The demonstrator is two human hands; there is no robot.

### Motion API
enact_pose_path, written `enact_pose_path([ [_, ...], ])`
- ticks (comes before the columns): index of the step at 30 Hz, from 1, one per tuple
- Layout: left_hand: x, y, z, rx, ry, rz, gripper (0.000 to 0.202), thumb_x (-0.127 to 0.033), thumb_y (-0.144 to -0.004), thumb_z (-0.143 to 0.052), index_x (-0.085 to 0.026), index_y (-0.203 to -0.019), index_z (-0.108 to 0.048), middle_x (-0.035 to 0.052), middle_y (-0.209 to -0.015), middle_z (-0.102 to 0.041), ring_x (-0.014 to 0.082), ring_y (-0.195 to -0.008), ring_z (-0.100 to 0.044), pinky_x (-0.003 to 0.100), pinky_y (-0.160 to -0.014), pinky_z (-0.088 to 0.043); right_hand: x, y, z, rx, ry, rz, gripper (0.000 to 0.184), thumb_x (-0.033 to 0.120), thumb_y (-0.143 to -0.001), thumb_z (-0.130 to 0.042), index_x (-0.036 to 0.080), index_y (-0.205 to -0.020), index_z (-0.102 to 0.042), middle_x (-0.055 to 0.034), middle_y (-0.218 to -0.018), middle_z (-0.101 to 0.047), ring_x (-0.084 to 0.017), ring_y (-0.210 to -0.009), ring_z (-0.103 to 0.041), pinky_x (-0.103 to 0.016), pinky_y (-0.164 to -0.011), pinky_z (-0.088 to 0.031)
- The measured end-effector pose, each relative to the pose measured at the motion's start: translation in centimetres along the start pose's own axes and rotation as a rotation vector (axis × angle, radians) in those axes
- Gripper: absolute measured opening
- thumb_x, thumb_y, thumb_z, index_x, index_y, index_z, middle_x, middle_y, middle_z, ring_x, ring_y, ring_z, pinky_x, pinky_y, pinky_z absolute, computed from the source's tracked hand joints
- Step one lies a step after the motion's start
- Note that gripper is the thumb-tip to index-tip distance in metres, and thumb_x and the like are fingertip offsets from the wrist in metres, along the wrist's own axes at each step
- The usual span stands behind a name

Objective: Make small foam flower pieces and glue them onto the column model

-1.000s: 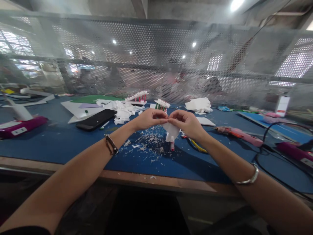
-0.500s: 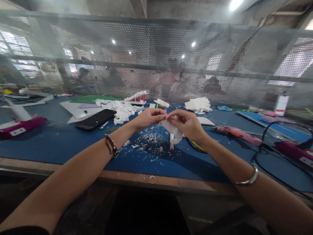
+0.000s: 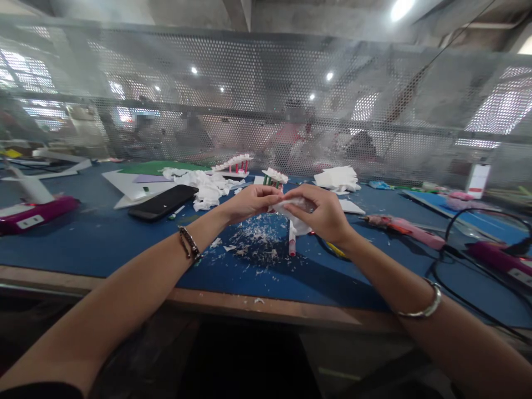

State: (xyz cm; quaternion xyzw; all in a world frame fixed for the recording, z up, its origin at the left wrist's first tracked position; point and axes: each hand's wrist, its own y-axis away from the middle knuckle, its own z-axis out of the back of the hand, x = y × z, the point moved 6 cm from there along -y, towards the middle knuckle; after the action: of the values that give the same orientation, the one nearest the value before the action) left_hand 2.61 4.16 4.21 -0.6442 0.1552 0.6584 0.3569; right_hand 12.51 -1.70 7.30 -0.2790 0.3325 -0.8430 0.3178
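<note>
My left hand [image 3: 251, 203] and my right hand [image 3: 326, 215] meet fingertip to fingertip above the blue work mat [image 3: 137, 252]. Crumpled white tissue [image 3: 300, 204] is pinched in the right fingers and bunched towards the left fingertips. The left thumb and fingers are pressed together on something small that they hide. Below the right hand, a white stick with a pinkish-red end [image 3: 292, 247] lies on the mat. White shreds [image 3: 261, 241] are scattered beneath the hands.
A black phone [image 3: 163, 203] lies left, beside crumpled tissue [image 3: 208, 190]. Behind stand small models with red posts [image 3: 239, 166] and green posts [image 3: 271, 179]. A pink-handled tool [image 3: 407, 229] and black cable [image 3: 446, 224] lie right. Perforated metal screen [image 3: 249, 100] runs behind.
The tissue that hung below my right fingers is now gathered up into them. My right hand has closed further over it; the left hand is almost still.
</note>
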Motion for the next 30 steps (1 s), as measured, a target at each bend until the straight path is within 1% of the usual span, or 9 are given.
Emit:
enact_pose_path([
  [3, -0.2, 0.1, 0.0, -0.005, -0.029, -0.017, 0.01, -0.019, -0.069, -0.056, -0.016, -0.06, -0.059, -0.0048, -0.044, -0.037, 0.0042, -0.041, -0.033, 0.021, -0.044, -0.027, 0.3, 0.0, 0.2, -0.019, 0.047, 0.04, 0.006, 0.025, -0.073, -0.055, 0.022, -0.076, -0.059, -0.0012, -0.077, -0.063, -0.013, -0.072, -0.055, -0.027, -0.067, -0.041],
  [6, -0.2, 0.1, -0.1, -0.011, -0.055, -0.032, 0.01, -0.019, -0.07, -0.055, -0.016, -0.061, -0.059, -0.0045, -0.046, -0.038, 0.0037, -0.04, -0.03, 0.02, -0.043, -0.026, 0.3, 0.0, 0.1, -0.009, 0.029, 0.055, 0.008, 0.023, -0.073, -0.053, 0.02, -0.077, -0.06, -0.0021, -0.077, -0.063, -0.012, -0.072, -0.055, -0.027, -0.067, -0.041],
  [9, -0.1, 0.1, 0.0, -0.02, -0.081, -0.033, 0.009, -0.02, -0.07, -0.054, -0.016, -0.064, -0.059, -0.004, -0.048, -0.04, 0.0042, -0.042, -0.031, 0.02, -0.044, -0.026, -0.3, 0.0, 0.0, 0.009, -0.038, 0.001, 0.01, 0.023, -0.074, -0.051, 0.02, -0.077, -0.06, -0.0022, -0.077, -0.063, -0.012, -0.07, -0.054, -0.026, -0.062, -0.041],
  [12, -0.1, 0.1, 0.0, -0.001, -0.092, -0.045, 0.009, -0.021, -0.07, -0.055, -0.016, -0.066, -0.06, -0.0038, -0.048, -0.042, 0.0044, -0.042, -0.032, 0.021, -0.044, -0.027, -1.0, 0.0, -0.2, 0.01, -0.118, -0.08, 0.009, 0.023, -0.071, -0.054, 0.019, -0.076, -0.06, -0.0017, -0.075, -0.063, -0.011, -0.066, -0.054, -0.025, -0.059, -0.042],
  [14, -0.2, 0.1, -0.1, 0.015, -0.093, -0.054, 0.009, -0.022, -0.07, -0.055, -0.016, -0.066, -0.06, -0.0039, -0.047, -0.042, 0.0039, -0.041, -0.03, 0.02, -0.043, -0.026, -1.2, 0.1, -0.4, 0.009, -0.152, -0.095, 0.01, 0.024, -0.07, -0.055, 0.018, -0.076, -0.061, -0.0017, -0.074, -0.063, -0.011, -0.066, -0.054, -0.024, -0.059, -0.042],
  [18, -0.2, 0.1, 0.0, 0.012, -0.098, -0.039, 0.01, -0.021, -0.071, -0.054, -0.016, -0.064, -0.058, -0.0047, -0.046, -0.04, 0.0027, -0.039, -0.028, 0.019, -0.04, -0.023, -0.6, 0.0, -0.3, 0.025, -0.136, -0.042, 0.012, 0.024, -0.071, -0.055, 0.018, -0.079, -0.061, -0.0027, -0.077, -0.063, -0.011, -0.069, -0.055, -0.024, -0.061, -0.043],
  [22, -0.1, 0.1, -0.2, 0.033, -0.109, -0.052, 0.011, -0.022, -0.072, -0.053, -0.015, -0.066, -0.059, -0.003, -0.051, -0.044, 0.0032, -0.041, -0.031, 0.018, -0.041, -0.024, 0.3, -0.2, 0.1, 0.032, 0.03, 0.06, 0.008, 0.022, -0.073, -0.053, 0.02, -0.076, -0.061, -0.0017, -0.075, -0.063, -0.012, -0.07, -0.055, -0.027, -0.065, -0.042],
  [24, 0.0, 0.1, -0.2, 0.026, -0.086, -0.047, 0.011, -0.021, -0.071, -0.053, -0.015, -0.064, -0.059, -0.0029, -0.051, -0.044, 0.0038, -0.042, -0.032, 0.019, -0.042, -0.025, 0.7, -0.2, 0.2, 0.02, 0.103, 0.116, 0.008, 0.022, -0.074, -0.052, 0.021, -0.075, -0.06, -0.0016, -0.075, -0.063, -0.013, -0.071, -0.056, -0.027, -0.067, -0.042],
  [30, 0.1, 0.0, -0.3, 0.024, -0.074, -0.055, 0.01, -0.02, -0.071, -0.053, -0.016, -0.066, -0.06, -0.0034, -0.049, -0.041, 0.0053, -0.043, -0.032, 0.021, -0.046, -0.027, 0.7, -0.1, 0.1, 0.01, 0.201, 0.17, 0.01, 0.025, -0.078, -0.048, 0.022, -0.073, -0.057, -0.0015, -0.07, -0.06, -0.012, -0.068, -0.053, -0.026, -0.063, -0.041],
])
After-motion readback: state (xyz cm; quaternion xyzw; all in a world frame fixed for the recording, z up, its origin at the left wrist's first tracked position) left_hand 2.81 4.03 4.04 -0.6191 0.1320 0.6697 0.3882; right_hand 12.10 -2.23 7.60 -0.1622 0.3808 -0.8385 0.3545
